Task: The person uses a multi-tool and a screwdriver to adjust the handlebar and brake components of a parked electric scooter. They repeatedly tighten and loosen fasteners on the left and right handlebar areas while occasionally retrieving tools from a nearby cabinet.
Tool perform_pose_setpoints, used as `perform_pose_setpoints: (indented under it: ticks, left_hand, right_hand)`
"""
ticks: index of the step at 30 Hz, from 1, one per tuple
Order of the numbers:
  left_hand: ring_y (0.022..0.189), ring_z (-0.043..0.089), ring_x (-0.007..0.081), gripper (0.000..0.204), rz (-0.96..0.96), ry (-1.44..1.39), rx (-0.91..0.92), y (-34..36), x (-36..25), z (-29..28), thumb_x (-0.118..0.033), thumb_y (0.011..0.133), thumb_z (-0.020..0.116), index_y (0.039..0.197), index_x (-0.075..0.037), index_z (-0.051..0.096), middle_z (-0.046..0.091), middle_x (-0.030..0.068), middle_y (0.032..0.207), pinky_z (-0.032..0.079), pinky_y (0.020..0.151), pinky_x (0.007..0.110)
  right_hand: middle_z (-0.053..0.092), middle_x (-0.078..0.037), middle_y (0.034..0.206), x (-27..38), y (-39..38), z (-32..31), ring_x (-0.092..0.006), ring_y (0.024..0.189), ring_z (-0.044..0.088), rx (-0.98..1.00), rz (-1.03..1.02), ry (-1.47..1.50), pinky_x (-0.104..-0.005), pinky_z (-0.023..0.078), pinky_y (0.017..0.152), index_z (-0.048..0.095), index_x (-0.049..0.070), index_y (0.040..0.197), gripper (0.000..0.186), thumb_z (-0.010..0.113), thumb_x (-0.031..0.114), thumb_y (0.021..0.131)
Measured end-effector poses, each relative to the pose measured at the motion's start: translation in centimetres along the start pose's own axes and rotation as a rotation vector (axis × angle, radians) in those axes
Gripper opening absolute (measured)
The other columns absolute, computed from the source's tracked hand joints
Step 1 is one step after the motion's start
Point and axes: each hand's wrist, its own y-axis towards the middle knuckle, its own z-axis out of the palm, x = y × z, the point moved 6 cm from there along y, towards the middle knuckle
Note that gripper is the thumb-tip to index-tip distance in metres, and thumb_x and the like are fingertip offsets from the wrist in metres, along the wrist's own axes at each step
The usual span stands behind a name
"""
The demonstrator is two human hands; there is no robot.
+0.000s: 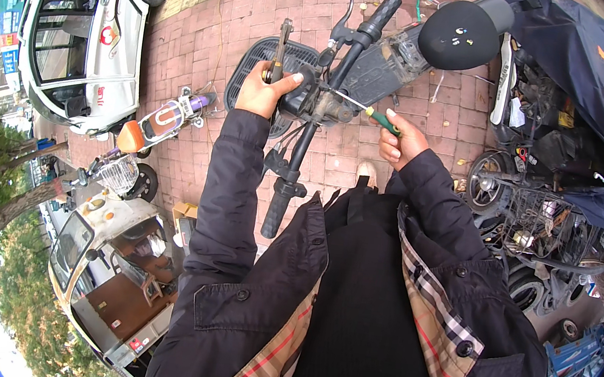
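In front of me stands an electric bike, its dark handlebar (355,57) running from lower left to upper right. My right hand (406,143) is closed round the green handle of a screwdriver (385,121). The screwdriver's thin metal shaft points left, and its tip is at the dirty clamp area (328,104) in the middle of the handlebar. Across from it, my left hand (259,94) is closed at the bike's front, its thumb against the round black headlamp (300,95). A long worn metal tool, perhaps a wrench (281,42), sticks up from that hand; its lower end is hidden.
A black saddle (455,37) lies beyond the bike's footboard, and a black basket (248,67) is at its front. Bike parts and wheels (487,181) crowd the right under a dark blue cover (587,81). Leftward are small white vehicles (119,42) and a purple-orange scooter (168,119).
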Motion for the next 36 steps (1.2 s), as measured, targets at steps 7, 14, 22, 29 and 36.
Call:
perform_pose_setpoints:
  ticks: [7, 14, 22, 29, 36]
  left_hand:
    - [0.090, 0.066, 0.0170, 0.059, -0.009, -0.006, 0.021, 0.0, -0.1, 0.1, -0.036, 0.081, 0.090, 0.115, 0.005, 0.065, 0.071, 0.0092, 0.099, 0.052, 0.086, 0.031]
    - [0.091, 0.065, 0.0162, 0.058, -0.028, 0.026, 0.035, -0.1, -0.3, 0.0, -0.035, 0.081, 0.090, 0.115, 0.004, 0.065, 0.071, 0.0081, 0.100, 0.051, 0.087, 0.030]
    - [0.090, 0.064, 0.0154, 0.056, -0.019, -0.028, 0.026, -0.1, -0.1, 0.1, -0.032, 0.081, 0.090, 0.115, 0.004, 0.065, 0.070, 0.0071, 0.099, 0.051, 0.088, 0.030]
    - [0.094, 0.067, 0.0171, 0.058, -0.033, -0.027, -0.005, -0.8, -0.9, 0.1, -0.029, 0.081, 0.091, 0.118, 0.006, 0.063, 0.072, 0.0100, 0.103, 0.052, 0.089, 0.031]
    - [0.092, 0.066, 0.0166, 0.056, -0.038, -0.039, 0.001, -0.8, -0.9, 0.1, -0.029, 0.081, 0.091, 0.116, 0.005, 0.064, 0.071, 0.0085, 0.100, 0.052, 0.087, 0.030]
  right_hand:
    - [0.041, 0.003, 0.066, 1.3, 0.0, 0.4, -0.0072, 0.047, 0.033, 0.065, -0.054, -0.329, -0.0265, 0.026, 0.044, 0.061, -0.004, 0.133, 0.042, 0.059, 0.031, 0.110]
    - [0.039, 0.005, 0.063, 1.0, 0.9, 0.8, -0.0063, 0.044, 0.030, 0.169, 0.225, -0.249, -0.0270, 0.024, 0.042, 0.065, -0.003, 0.130, 0.043, 0.054, 0.035, 0.112]
    - [0.071, -0.006, 0.089, 4.3, -0.5, 2.5, -0.0227, 0.081, 0.070, -0.082, -0.909, -1.670, -0.0398, 0.056, 0.075, 0.069, 0.004, 0.126, 0.034, 0.074, 0.024, 0.099]
    - [0.058, -0.003, 0.078, 1.7, 2.0, -0.8, -0.0118, 0.054, 0.048, -0.001, -0.005, -0.418, -0.0276, 0.037, 0.050, 0.070, 0.002, 0.124, 0.031, 0.066, 0.026, 0.105]
    - [0.066, -0.014, 0.087, 4.1, -1.6, 3.3, -0.0280, 0.079, 0.067, -0.160, -0.943, -1.432, -0.0389, 0.055, 0.076, 0.069, -0.002, 0.124, 0.032, 0.073, 0.013, 0.096]
